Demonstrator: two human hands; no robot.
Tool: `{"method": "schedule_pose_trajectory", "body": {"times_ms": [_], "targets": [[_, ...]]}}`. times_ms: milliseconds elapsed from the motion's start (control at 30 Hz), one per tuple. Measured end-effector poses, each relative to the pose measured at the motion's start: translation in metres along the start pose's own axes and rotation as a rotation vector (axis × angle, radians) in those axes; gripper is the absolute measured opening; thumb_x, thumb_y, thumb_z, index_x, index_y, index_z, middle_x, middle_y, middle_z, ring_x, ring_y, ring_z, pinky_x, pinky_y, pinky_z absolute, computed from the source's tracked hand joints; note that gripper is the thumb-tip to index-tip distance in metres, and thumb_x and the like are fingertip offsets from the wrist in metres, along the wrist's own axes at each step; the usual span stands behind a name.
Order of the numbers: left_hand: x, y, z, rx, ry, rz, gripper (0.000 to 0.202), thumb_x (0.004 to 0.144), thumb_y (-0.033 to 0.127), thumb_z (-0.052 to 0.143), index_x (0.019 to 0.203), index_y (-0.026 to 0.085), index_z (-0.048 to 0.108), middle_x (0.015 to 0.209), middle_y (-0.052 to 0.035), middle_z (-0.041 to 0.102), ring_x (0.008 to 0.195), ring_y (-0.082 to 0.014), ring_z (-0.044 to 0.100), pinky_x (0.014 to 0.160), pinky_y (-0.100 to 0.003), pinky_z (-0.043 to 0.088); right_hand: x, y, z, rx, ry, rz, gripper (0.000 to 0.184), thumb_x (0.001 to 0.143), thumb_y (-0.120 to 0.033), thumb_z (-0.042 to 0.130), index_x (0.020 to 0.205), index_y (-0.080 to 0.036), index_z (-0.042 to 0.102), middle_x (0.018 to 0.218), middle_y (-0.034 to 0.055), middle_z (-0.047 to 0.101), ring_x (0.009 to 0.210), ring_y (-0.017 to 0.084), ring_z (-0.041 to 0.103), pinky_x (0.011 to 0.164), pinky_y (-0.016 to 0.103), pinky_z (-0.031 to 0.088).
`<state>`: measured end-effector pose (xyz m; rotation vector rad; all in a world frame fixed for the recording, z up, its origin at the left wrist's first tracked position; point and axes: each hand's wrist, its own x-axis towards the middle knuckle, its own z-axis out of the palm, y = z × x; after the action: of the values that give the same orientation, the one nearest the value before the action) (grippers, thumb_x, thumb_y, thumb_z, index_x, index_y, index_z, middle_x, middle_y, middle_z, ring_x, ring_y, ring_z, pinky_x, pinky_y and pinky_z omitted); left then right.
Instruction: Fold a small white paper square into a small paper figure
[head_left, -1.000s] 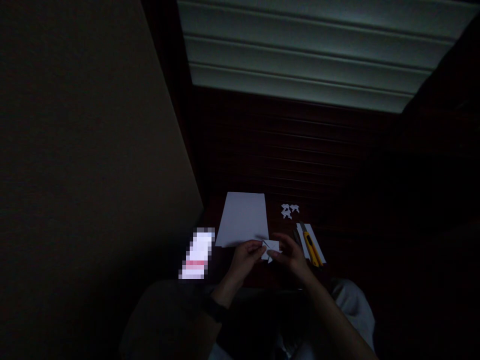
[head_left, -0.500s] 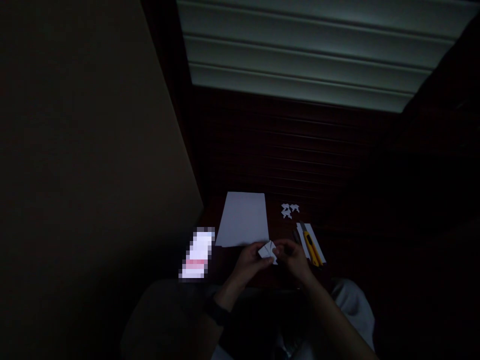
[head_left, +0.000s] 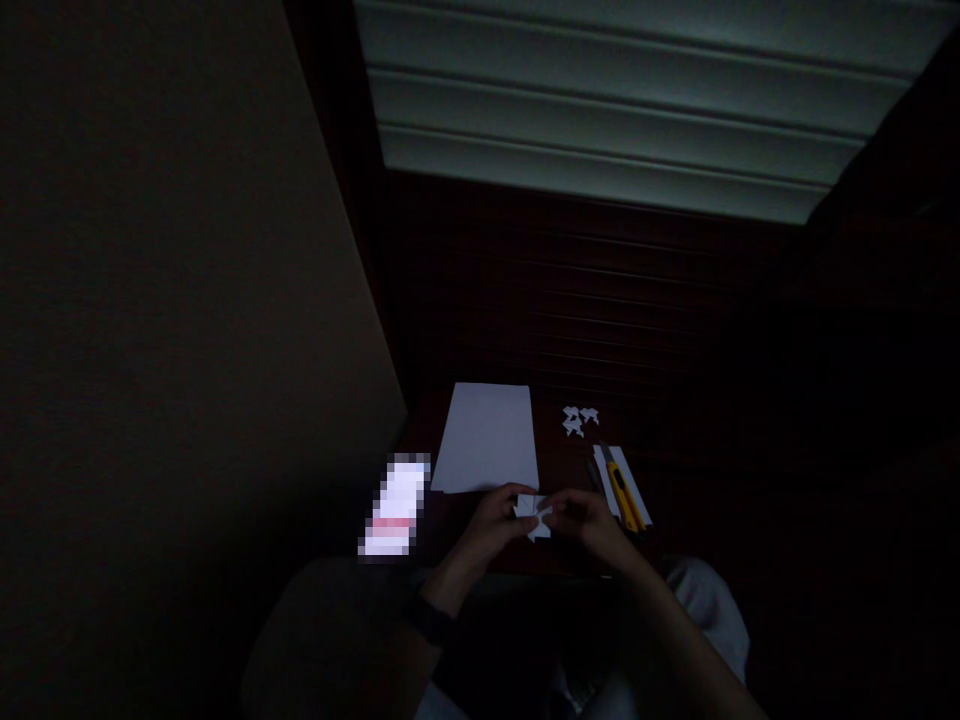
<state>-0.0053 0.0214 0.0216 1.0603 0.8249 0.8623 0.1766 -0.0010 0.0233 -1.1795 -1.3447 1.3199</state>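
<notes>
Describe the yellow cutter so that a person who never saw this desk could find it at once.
Start at the large white sheet lying on the dark wooden table. Go right, past the small folded paper shapes, to a narrow white strip beside the right hand, which holds a folded paper piece. The utility knife lies on that strip; it is the only yellow thing there.

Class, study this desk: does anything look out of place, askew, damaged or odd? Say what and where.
Nothing is spilled or damaged. The left hand and right hand pinch a folded paper piece; the white sheet, the small paper shapes and the yellow cutter lie tidy. Only the very dim light seems odd.
</notes>
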Motion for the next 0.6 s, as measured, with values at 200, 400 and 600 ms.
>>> {"method": "schedule_pose_trajectory", "body": {"times_ms": [200,400,600], "targets": [[-0.004,0.007,0.012,-0.045,0.082,-0.003,0.045,0.064,0.023,0.070,0.105,0.015,0.056,0.077,-0.0051,0.067,0.067,-0.0160,0.062,0.062,-0.025,0.045,0.000,0.011,0.004,0.122,0.120,0.062,0.024,0.063,-0.033,0.073,0.079,-0.016,0.069,0.062,-0.0009,0.060,0.053,0.011,0.051,0.051,0.022,0.037],[-0.006,0.008,0.018,-0.094,0.157,-0.078,0.053,0.060,0.025,0.072,0.110,0.018,0.054,0.081,-0.0053,0.068,0.072,-0.0183,0.064,0.061,-0.026,0.046,-0.002,0.017,0.009,0.177,0.131,0.085,0.030,0.064,-0.039,0.071,0.084,-0.017,0.068,0.055,-0.0011,0.059,0.046,0.011,0.050,0.046,0.023,0.037],[-0.001,0.009,0.008,-0.050,0.098,-0.089,0.052,0.055,0.020,0.075,0.104,0.016,0.058,0.071,-0.0025,0.065,0.062,-0.0150,0.062,0.055,-0.022,0.044,-0.006,0.007,0.004,0.029,0.096,-0.006,0.024,0.066,-0.036,0.070,0.084,-0.019,0.070,0.070,0.0013,0.064,0.062,0.015,0.055,0.058,0.025,0.042]]}}
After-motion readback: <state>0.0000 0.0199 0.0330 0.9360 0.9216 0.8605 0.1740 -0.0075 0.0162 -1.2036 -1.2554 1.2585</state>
